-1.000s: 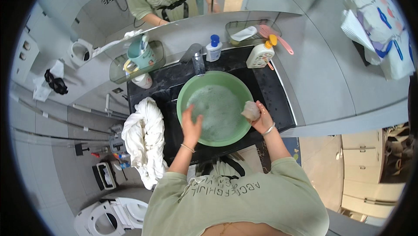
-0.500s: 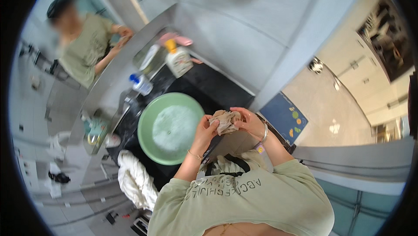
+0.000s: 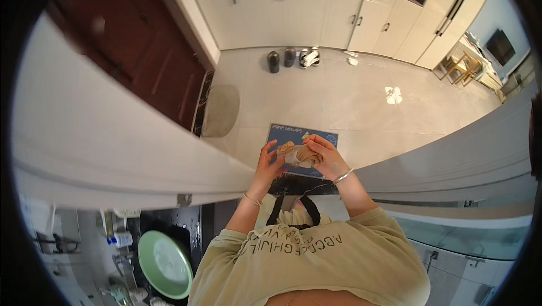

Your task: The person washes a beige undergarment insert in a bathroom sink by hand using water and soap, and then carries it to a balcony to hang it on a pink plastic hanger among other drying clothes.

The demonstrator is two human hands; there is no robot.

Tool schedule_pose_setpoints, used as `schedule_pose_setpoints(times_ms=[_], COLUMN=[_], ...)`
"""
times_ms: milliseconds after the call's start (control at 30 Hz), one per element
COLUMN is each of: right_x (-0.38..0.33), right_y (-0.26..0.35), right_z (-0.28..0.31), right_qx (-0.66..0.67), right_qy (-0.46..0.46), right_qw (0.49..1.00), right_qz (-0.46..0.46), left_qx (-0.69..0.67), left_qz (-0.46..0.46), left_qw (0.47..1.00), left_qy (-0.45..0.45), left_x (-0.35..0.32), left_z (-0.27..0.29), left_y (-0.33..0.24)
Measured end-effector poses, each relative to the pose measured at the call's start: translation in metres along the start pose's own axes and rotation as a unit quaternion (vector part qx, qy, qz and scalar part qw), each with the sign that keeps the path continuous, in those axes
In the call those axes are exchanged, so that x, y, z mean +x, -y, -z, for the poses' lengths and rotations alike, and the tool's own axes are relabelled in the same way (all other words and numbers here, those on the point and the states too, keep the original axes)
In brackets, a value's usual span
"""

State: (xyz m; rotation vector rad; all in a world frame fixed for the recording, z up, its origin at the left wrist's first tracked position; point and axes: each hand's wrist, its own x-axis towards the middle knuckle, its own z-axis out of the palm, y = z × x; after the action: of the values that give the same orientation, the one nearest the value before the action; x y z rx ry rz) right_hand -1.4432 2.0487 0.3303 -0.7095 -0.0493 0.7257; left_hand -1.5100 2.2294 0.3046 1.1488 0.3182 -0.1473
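The view has swung away from the sink since half a second ago; the green basin point(image 3: 164, 265), then under the hands, now sits at the lower left edge, holding pale soapy water, with a small bottle point(image 3: 119, 240) just left of it on the dark counter; the hands have lifted well clear of it. A broad white wall edge point(image 3: 124, 159) runs from the left across the middle; past it the tiled floor point(image 3: 350, 103) lies open, with a grey mat point(image 3: 220, 110) by the dark wooden door. The left hand point(image 3: 270, 163) and right hand point(image 3: 327, 156) are both closed on the crumpled beige cloth point(image 3: 298, 154), held up between them as before, fingers pinching its ends; below it on the floor lies a blue mat point(image 3: 293, 134); shoes point(image 3: 293, 57) stand farther off by the white cabinets point(image 3: 395, 23).
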Motion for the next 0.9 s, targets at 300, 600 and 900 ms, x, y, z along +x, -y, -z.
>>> schedule_pose_setpoints(times_ms=[300, 600, 900], right_x=[0.076, 0.133, 0.097], right_y=[0.156, 0.343, 0.454], right_z=[0.079, 0.223, 0.398], right_qx=[-0.042, -0.057, -0.187], right_qy=[-0.03, -0.31, -0.508], right_qw=[0.996, 0.91, 0.781], right_qz=[0.067, 0.269, 0.312], left_qx=[0.032, -0.018, 0.148], left_qz=[-0.073, 0.151, 0.096], left_qw=[0.98, 0.939, 0.832], left_qy=[0.185, 0.309, 0.526], left_x=[0.207, 0.438, 0.576], left_z=[-0.12, -0.282, -0.53], left_y=[-0.009, -0.052, 0.014])
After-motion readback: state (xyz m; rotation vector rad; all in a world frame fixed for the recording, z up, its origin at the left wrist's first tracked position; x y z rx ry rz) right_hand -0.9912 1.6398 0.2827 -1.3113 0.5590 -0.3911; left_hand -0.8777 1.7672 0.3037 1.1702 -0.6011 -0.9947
